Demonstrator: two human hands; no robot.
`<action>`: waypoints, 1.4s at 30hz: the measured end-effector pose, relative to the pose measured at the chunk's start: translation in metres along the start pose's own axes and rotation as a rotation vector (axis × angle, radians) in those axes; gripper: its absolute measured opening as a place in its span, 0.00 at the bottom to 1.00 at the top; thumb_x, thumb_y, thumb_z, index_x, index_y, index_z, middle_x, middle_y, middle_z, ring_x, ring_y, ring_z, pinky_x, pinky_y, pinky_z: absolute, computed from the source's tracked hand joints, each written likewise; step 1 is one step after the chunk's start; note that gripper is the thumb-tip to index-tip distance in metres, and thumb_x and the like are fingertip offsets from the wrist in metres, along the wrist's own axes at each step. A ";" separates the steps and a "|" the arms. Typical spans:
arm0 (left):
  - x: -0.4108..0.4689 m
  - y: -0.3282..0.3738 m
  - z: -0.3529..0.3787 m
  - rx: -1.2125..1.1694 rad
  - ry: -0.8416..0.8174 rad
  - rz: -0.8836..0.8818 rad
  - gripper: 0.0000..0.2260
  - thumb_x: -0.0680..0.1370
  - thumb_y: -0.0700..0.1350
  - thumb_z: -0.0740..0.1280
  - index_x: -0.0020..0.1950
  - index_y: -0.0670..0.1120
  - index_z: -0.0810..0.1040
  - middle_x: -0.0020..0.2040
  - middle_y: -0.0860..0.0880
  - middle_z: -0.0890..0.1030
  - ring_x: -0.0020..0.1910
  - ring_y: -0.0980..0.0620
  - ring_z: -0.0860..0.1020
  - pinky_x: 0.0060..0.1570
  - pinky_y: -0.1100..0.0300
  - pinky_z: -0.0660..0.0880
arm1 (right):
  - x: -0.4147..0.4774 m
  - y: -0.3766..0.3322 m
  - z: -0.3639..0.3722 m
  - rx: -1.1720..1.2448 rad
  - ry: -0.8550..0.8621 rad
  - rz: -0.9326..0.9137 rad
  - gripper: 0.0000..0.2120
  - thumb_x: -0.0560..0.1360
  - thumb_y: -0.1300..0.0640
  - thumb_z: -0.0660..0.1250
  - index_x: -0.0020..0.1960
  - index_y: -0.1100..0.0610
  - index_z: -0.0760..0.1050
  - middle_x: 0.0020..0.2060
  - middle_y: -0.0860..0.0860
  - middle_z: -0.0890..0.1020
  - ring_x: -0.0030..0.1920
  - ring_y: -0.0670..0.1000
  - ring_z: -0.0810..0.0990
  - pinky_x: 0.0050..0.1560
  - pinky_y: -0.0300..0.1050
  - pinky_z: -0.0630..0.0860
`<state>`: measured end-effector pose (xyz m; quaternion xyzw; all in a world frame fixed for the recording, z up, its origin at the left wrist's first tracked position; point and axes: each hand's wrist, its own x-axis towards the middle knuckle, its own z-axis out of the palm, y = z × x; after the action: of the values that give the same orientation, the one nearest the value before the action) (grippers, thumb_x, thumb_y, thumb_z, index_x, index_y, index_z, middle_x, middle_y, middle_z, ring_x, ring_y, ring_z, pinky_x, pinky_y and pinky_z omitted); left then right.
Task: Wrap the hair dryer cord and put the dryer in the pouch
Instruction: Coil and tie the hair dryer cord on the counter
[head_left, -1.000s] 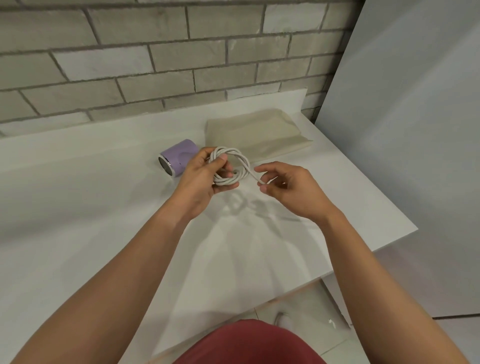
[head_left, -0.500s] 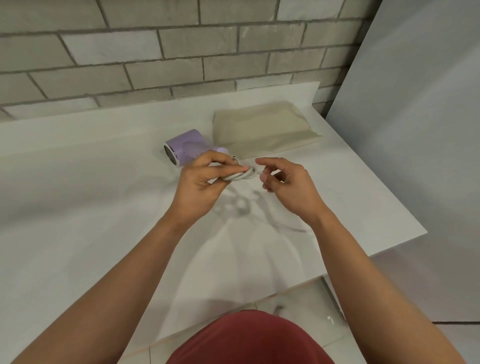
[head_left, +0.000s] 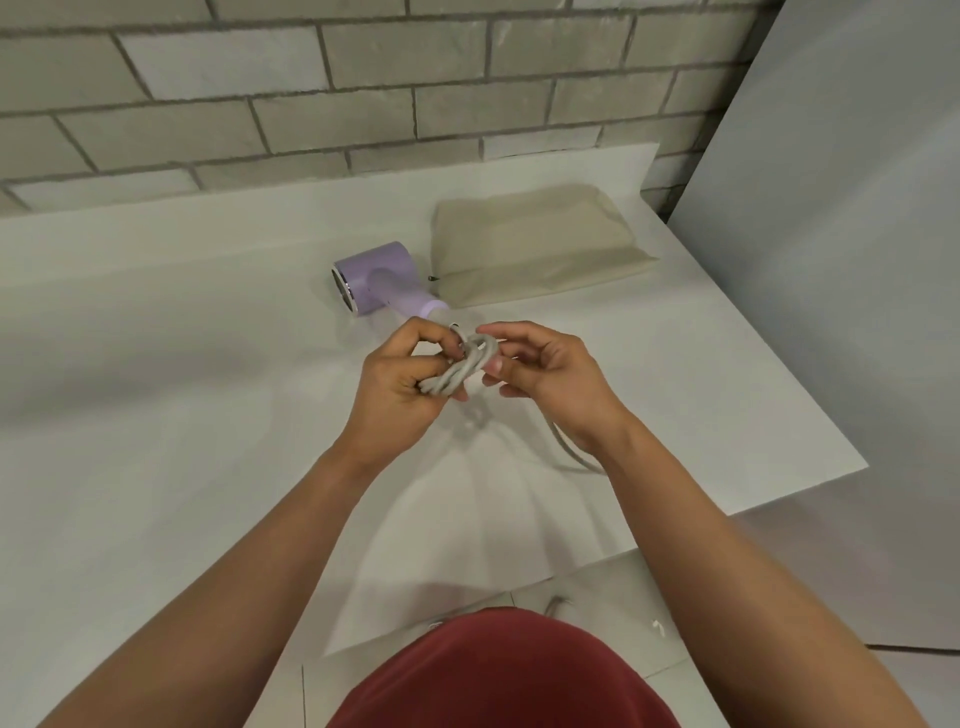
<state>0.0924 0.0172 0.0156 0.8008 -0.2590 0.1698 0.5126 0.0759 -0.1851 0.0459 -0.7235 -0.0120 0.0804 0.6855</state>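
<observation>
The right hand (head_left: 545, 374) now pinches the coiled grey cord (head_left: 460, 373) clamped in the left hand (head_left: 402, 387). A white tabletop (head_left: 156, 415), far grey brick wall (head_left: 311, 93).

Subject: one person, seen from above. Left hand (head_left: 400, 384) and right hand (head_left: 550, 379) bare. Left forearm (head_left: 234, 561) and right forearm (head_left: 727, 545) uncovered to the frame edge. Dark red garment (head_left: 498, 675) at the lower edge: plain fabric, rounded outline, unmarked.
</observation>
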 end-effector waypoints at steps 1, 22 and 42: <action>0.001 0.002 0.001 -0.007 -0.003 -0.004 0.08 0.73 0.27 0.74 0.43 0.39 0.88 0.52 0.51 0.79 0.54 0.63 0.81 0.53 0.66 0.77 | 0.001 0.000 0.000 0.030 0.022 0.001 0.13 0.78 0.62 0.74 0.61 0.50 0.83 0.47 0.54 0.87 0.46 0.51 0.85 0.53 0.52 0.79; 0.015 0.027 0.015 -0.531 -0.134 -0.536 0.19 0.76 0.42 0.77 0.57 0.36 0.72 0.49 0.43 0.85 0.51 0.47 0.86 0.50 0.51 0.83 | -0.001 -0.008 -0.005 -0.593 0.227 -0.114 0.03 0.80 0.54 0.69 0.48 0.51 0.79 0.46 0.48 0.81 0.45 0.48 0.78 0.47 0.40 0.72; 0.076 0.044 -0.018 0.174 -0.549 -0.469 0.08 0.83 0.44 0.67 0.51 0.43 0.84 0.41 0.45 0.84 0.31 0.50 0.82 0.29 0.57 0.82 | -0.005 -0.012 -0.004 -0.686 0.098 -0.118 0.10 0.82 0.53 0.67 0.61 0.46 0.84 0.44 0.48 0.78 0.45 0.46 0.76 0.46 0.37 0.70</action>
<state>0.1277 0.0007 0.0962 0.8948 -0.1809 -0.1520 0.3789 0.0724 -0.1886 0.0585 -0.9127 -0.0472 -0.0032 0.4059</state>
